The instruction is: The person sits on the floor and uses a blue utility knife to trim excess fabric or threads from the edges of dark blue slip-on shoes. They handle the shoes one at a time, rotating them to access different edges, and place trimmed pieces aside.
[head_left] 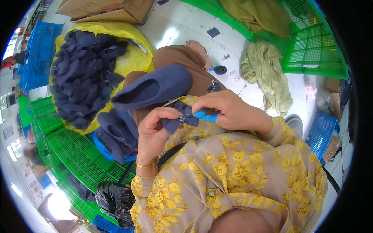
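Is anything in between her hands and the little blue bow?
No. The left hand pinches the small navy bow directly, and the right hand presses a blue-handled tool against it. Nothing visible sits between them.

Yellow sack (134, 48) spread open on a white tiled floor (175, 27), heaped with dark navy slippers (83, 72). Behind the sack, flattened brown cardboard boxes (110, 9). Left of the sack, a blue plastic crate (39, 52). In front of the sack, a green plastic crate (77, 155) with more navy slippers (114, 139) resting on its edge, and a black plastic bag (116, 202) nearer still. Far right of the sack, another green crate (311, 50) with olive cloth (264, 70) draped over its side and onto the floor. Between sack and cloth, a small dark thread spool (219, 70) lying on the tiles.
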`<act>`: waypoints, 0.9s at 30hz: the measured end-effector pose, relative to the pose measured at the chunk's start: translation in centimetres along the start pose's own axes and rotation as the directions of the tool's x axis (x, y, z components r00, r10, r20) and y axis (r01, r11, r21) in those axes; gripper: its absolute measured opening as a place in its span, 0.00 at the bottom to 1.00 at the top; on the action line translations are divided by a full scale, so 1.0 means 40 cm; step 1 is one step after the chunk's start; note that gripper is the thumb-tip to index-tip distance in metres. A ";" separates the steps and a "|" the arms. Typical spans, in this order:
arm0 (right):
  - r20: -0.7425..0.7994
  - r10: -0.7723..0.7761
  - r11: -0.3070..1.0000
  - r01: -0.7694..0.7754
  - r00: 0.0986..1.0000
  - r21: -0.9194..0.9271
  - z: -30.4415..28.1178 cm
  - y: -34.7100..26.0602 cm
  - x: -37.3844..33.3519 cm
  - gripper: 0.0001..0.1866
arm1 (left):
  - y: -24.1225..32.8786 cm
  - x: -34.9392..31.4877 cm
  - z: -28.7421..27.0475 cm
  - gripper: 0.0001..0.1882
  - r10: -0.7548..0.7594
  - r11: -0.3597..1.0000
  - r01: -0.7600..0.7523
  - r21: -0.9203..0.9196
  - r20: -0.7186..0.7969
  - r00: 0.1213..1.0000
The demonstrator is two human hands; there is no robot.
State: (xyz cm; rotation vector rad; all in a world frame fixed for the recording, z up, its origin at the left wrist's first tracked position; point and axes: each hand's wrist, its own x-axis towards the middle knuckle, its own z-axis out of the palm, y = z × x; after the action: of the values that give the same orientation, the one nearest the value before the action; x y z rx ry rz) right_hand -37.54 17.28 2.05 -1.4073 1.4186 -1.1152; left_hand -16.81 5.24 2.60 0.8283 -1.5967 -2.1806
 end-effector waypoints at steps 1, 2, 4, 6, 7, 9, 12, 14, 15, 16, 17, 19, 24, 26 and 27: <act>-0.003 -0.053 0.998 0.053 0.999 -0.016 0.002 0.006 -0.001 0.16 | 0.001 0.001 -0.002 0.09 0.008 1.000 -0.008 0.002 0.006 1.000; 0.003 -0.049 0.999 0.049 0.999 -0.014 0.002 0.007 -0.001 0.16 | 0.002 0.001 -0.003 0.09 0.015 1.000 -0.015 0.003 0.012 1.000; 0.011 -0.041 0.999 0.042 0.999 -0.013 0.002 0.008 -0.001 0.18 | 0.001 0.003 -0.003 0.09 0.018 1.000 -0.018 -0.007 0.015 1.000; 0.006 -0.049 0.999 0.049 0.999 0.003 0.003 0.006 -0.001 0.19 | 0.001 0.001 -0.004 0.09 0.019 1.000 -0.019 -0.006 0.017 1.000; 0.004 -0.053 0.999 0.053 0.999 0.012 0.004 0.004 -0.001 0.20 | 0.001 0.000 -0.004 0.09 0.019 1.000 -0.019 0.000 0.018 1.000; 0.013 -0.072 0.997 0.072 0.997 -0.024 -0.001 0.005 0.001 0.20 | 0.004 -0.002 -0.006 0.09 0.004 1.000 -0.003 -0.011 0.045 0.999; 0.027 -0.044 0.996 0.046 0.999 -0.071 -0.013 -0.003 0.001 0.21 | 0.011 0.000 -0.014 0.09 -0.036 0.999 0.040 -0.035 0.114 0.993; 0.053 -0.051 0.994 0.056 0.997 -0.097 -0.020 -0.006 0.000 0.21 | 0.008 0.003 -0.018 0.09 -0.055 0.998 0.058 -0.017 0.150 0.987; 0.080 -0.077 0.991 0.085 0.994 -0.104 -0.021 -0.007 0.000 0.20 | 0.007 0.002 -0.022 0.09 -0.044 0.999 0.044 0.003 0.162 0.986; 0.105 -0.102 0.987 0.114 0.989 -0.111 -0.021 -0.008 0.000 0.20 | 0.002 0.001 -0.028 0.09 -0.035 0.999 0.031 0.023 0.176 0.984; 0.120 -0.119 0.984 0.133 0.986 -0.117 -0.020 -0.009 -0.001 0.20 | -0.002 0.001 -0.034 0.09 -0.026 0.999 0.018 0.043 0.190 0.981; 0.150 -0.151 0.977 0.170 0.977 -0.125 -0.015 -0.010 -0.005 0.19 | -0.013 -0.003 -0.049 0.09 -0.002 1.000 -0.002 0.019 0.232 0.973; 0.189 -0.151 0.983 0.168 0.970 -0.077 -0.013 -0.019 -0.009 0.17 | -0.020 -0.016 -0.042 0.10 -0.012 0.996 0.026 -0.082 0.172 0.985; 0.181 -0.154 0.984 0.168 0.971 -0.065 -0.009 -0.017 -0.012 0.17 | -0.031 -0.015 -0.046 0.10 0.022 0.993 -0.001 -0.118 0.177 0.984; 0.181 -0.152 0.984 0.165 0.972 -0.064 -0.009 -0.021 -0.011 0.16 | -0.035 -0.016 -0.049 0.10 0.040 0.992 -0.018 -0.124 0.173 0.984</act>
State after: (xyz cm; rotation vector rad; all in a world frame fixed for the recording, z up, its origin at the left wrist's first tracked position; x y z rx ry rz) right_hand -37.64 17.74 2.94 -1.6569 1.2533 -1.0149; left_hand -15.00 4.58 1.05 0.5884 -1.5240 -2.3590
